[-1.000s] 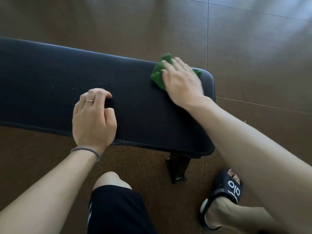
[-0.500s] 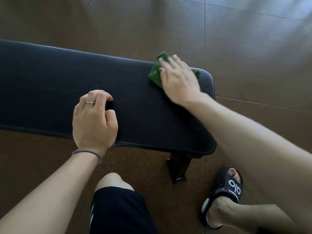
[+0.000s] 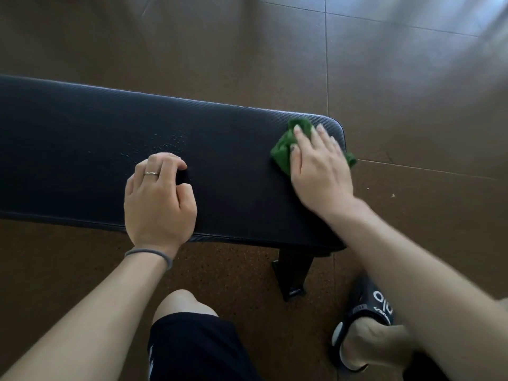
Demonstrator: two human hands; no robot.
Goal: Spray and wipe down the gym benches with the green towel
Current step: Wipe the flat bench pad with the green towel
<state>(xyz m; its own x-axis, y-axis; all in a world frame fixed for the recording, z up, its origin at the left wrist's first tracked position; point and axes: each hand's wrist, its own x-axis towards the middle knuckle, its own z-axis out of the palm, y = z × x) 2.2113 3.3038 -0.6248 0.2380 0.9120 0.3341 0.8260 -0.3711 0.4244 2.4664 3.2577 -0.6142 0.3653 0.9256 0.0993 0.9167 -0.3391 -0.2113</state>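
Observation:
A black padded gym bench [image 3: 82, 149] runs across the view, its right end near the middle right. My right hand [image 3: 319, 171] lies with straight fingers on the crumpled green towel [image 3: 283, 152] and presses it onto the bench's right end. A corner of the towel pokes out past the bench end. My left hand [image 3: 159, 199] rests on the bench near its front edge, fingers curled round a small black thing that is mostly hidden. Fine spray droplets [image 3: 165, 145] dot the pad just beyond the left hand.
The bench's black leg [image 3: 292, 273] stands on the brown floor below its right end. My bent knee in black shorts [image 3: 187, 325] and my foot in a black slide sandal [image 3: 365, 317] are close to it.
My right hand has slid the towel from the far edge toward me and to the right, at the bench end. The left hand has stayed where it was.

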